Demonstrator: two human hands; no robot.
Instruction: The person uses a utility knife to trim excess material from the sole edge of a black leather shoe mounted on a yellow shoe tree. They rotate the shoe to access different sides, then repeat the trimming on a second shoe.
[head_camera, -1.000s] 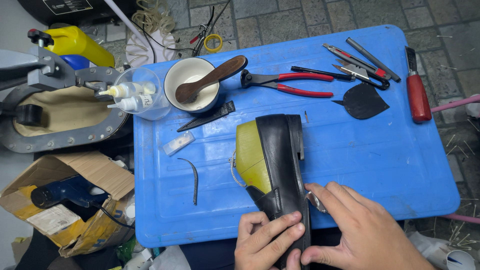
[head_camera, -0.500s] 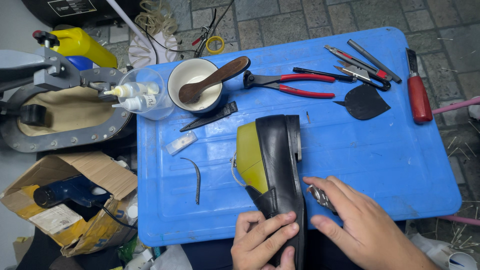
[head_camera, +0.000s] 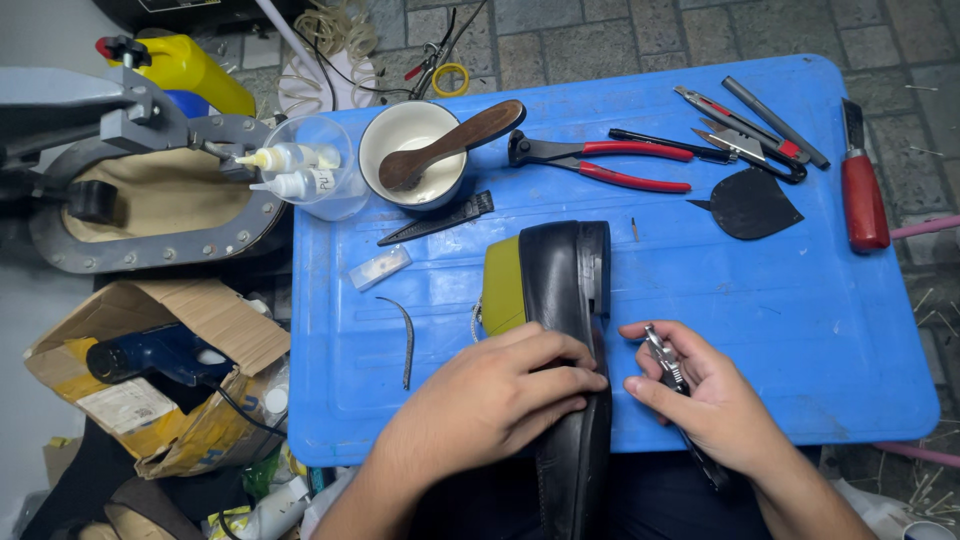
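Left hand (head_camera: 490, 400) is clamping the shoe (head_camera: 560, 300), right hand (head_camera: 705, 395) is pinching a small tool (head_camera: 668, 365); loosening the clamp risks the tool slipping and gouging leather.

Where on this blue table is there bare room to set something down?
The widest bare patch on the blue table lies right of the black shoe, below the dark leather piece. A smaller one sits at the lower left, left of the thin curved strip. The back edge is crowded: bowl, red pliers, knives.
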